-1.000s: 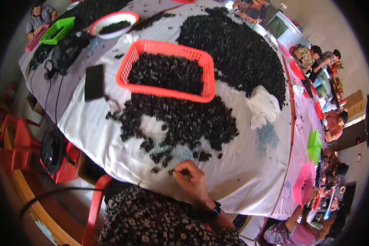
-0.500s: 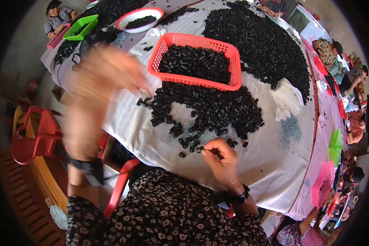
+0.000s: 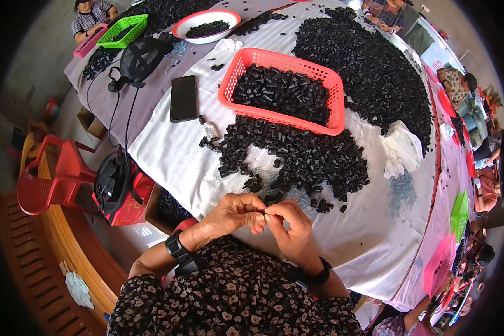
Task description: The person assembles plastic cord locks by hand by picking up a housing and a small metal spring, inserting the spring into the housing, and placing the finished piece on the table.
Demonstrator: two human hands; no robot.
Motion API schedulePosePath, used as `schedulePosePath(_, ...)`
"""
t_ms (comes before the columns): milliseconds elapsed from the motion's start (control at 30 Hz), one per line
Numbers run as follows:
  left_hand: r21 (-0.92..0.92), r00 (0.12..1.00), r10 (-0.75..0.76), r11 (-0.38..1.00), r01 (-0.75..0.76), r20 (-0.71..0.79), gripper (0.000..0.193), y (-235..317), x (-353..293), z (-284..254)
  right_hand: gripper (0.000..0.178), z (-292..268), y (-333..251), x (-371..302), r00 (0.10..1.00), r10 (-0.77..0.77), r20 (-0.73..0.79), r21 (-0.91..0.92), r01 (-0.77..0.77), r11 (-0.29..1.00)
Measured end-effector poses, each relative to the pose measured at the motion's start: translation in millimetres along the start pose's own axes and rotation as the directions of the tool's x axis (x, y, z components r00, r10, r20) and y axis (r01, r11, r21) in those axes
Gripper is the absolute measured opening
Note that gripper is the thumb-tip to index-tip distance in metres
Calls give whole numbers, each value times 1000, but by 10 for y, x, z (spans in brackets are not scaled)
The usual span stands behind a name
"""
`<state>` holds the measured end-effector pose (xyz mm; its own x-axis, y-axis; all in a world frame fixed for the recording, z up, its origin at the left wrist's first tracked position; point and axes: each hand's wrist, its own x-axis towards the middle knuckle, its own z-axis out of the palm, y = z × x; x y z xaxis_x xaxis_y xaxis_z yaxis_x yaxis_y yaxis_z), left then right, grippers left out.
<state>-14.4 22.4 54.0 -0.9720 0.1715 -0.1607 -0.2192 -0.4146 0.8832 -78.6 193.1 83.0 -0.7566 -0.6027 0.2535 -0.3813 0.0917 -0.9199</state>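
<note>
My left hand (image 3: 232, 216) and my right hand (image 3: 290, 227) meet just above the cloth at the table's near edge, fingertips touching. Both are closed in a pinch. Between them a small black plastic piece (image 3: 265, 213) shows only a little, mostly covered by the fingers. Whatever else the left fingers grip is too small to make out. Right beyond the hands lies a loose pile of similar black pieces (image 3: 297, 154), with tiny clear bits (image 3: 299, 201) scattered along its near side. A red perforated basket (image 3: 337, 106) full of black pieces stands behind that pile.
A black phone (image 3: 183, 98) lies left of the basket. To the right are crumpled white tissue (image 3: 402, 148) and a patch of clear bits (image 3: 402, 190). A larger black heap (image 3: 364, 73) covers the far side. A red chair (image 3: 61, 173) stands left; other people sit around the table.
My left hand has swung from beside the basket down to my right hand, uncovering the phone. The right hand keeps its pinch near the table edge. The whole view has shifted slightly.
</note>
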Motion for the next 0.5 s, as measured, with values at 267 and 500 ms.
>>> schedulePosePath(267,-64,979,52,996,-66,-196,13,26,-107,-120,11,-193,257,192,1000,-6,17,-105,8,994)
schedulePosePath(500,-31,906,246,962,-273,-345,14,27,-274,-336,12,-88,364,280,988,-107,107,-283,134,950)
